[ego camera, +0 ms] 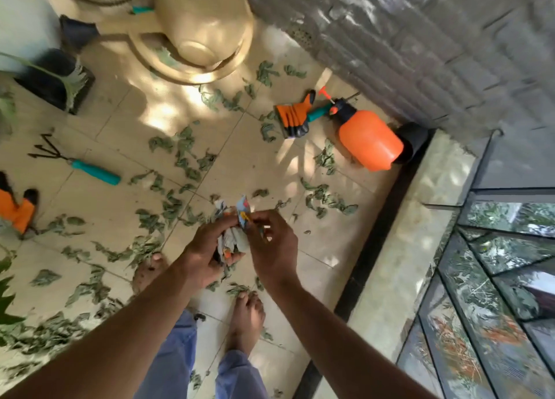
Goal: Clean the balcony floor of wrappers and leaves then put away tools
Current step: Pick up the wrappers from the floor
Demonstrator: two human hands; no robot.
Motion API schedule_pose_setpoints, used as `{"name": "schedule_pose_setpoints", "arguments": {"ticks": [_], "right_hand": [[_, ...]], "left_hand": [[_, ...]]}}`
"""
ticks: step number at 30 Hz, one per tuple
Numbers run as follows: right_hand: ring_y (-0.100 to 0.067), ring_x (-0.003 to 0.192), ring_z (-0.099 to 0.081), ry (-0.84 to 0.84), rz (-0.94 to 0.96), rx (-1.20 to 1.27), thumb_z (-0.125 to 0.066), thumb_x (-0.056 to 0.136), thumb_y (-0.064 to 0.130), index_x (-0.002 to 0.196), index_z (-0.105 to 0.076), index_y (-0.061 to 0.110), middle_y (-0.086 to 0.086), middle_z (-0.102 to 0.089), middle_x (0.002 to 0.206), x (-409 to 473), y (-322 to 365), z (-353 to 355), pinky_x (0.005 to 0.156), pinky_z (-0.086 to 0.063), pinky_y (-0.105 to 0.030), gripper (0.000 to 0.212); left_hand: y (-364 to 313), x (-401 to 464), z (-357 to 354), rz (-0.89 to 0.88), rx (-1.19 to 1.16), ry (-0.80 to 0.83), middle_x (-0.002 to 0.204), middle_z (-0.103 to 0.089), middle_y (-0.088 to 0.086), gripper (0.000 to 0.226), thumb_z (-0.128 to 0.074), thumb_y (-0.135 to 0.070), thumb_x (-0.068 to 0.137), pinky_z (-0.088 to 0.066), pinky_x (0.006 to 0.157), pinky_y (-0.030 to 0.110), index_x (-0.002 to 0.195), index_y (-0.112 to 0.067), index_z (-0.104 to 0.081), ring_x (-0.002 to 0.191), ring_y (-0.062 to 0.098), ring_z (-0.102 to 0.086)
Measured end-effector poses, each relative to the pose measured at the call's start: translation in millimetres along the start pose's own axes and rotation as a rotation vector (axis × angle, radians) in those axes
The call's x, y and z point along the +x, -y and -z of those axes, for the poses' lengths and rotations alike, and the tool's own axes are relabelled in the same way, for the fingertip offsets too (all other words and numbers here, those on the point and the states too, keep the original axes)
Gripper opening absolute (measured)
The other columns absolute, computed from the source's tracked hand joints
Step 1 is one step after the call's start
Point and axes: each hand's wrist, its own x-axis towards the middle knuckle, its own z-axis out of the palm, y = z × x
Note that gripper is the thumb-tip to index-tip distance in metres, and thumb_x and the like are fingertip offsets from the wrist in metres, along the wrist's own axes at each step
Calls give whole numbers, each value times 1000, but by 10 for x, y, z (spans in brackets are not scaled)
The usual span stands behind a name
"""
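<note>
My left hand [207, 248] grips a crumpled bundle of wrappers [232, 241] at mid-frame, above the tiled floor [105, 134]. My right hand [271, 242] pinches a blue and white wrapper [244, 211] at the top of that bundle. Dry green leaves [186, 152] lie scattered over the tiles around my bare feet. A hand rake with a teal handle [90, 168] lies at the left. An orange spray bottle [368, 137] lies on its side near the wall, beside an orange and black glove [295, 117]. A second orange glove [18, 211] lies at the far left edge.
A large beige tank [195, 29] stands at the back. Black plant pots [57, 80] stand at the left. A grey brick wall [420, 38] runs along the right, and a low ledge [399, 263] with glass railing panels [495, 308] borders the floor.
</note>
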Motion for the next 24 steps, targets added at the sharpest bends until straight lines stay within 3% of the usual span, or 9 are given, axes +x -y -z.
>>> {"name": "schedule_pose_setpoints", "arguments": {"ticks": [4,7,11,15,19,22,24], "right_hand": [[-1,86,-67,-2,-52,-65,-68,93,25,99,-78,29,18,-75,91,-179,20,154,80,-55,-31,12],[-3,89,-68,38,-81,-108,-63,96,34,105,-79,32,12,-77,95,-342,23,222,80,-55,-28,19],[-18,107,-68,179,-114,-52,-45,92,47,123,-64,49,4,-76,106,-622,-45,257,93,-55,-43,36],[-12,98,-74,229,-179,182,-55,89,33,116,-74,41,8,-79,104,-826,-73,357,92,-58,-47,34],[-13,107,-71,160,-154,295,-63,91,33,115,-76,32,5,-74,119,-1045,-78,401,95,-59,-41,28],[-6,94,-69,180,-213,377,-64,97,20,114,-73,26,11,-74,107,-1179,-52,426,86,-55,-27,21],[-12,94,-65,208,-279,416,-64,98,19,106,-72,30,8,-74,102,-1274,-31,413,88,-49,-31,16]], "left_hand": [[195,-175,-127,-12,-157,40,114,-72,16,43,-57,-38,100,-61,89,43,129,-8,-66,99,26,-74],[280,-321,-203,-22,-181,70,96,-76,11,40,-53,-46,101,-63,73,35,110,-12,-72,86,21,-76],[361,-490,-232,-23,-96,-40,81,-73,8,11,-72,-23,91,-59,61,26,95,-14,-69,69,19,-73],[444,-733,-209,-50,-47,-80,74,-68,9,7,-69,-17,93,-54,49,25,90,-12,-65,58,21,-69],[633,-1056,-241,-121,-46,-71,69,-69,8,13,-56,-14,100,-49,41,21,96,-6,-65,53,19,-67],[774,-1324,-153,-152,-28,-84,63,-67,8,15,-52,-11,101,-47,38,21,96,-3,-63,47,18,-64],[862,-1506,-45,-158,-22,-133,64,-65,9,14,-54,-12,100,-48,40,22,95,-5,-65,47,18,-62]]}}
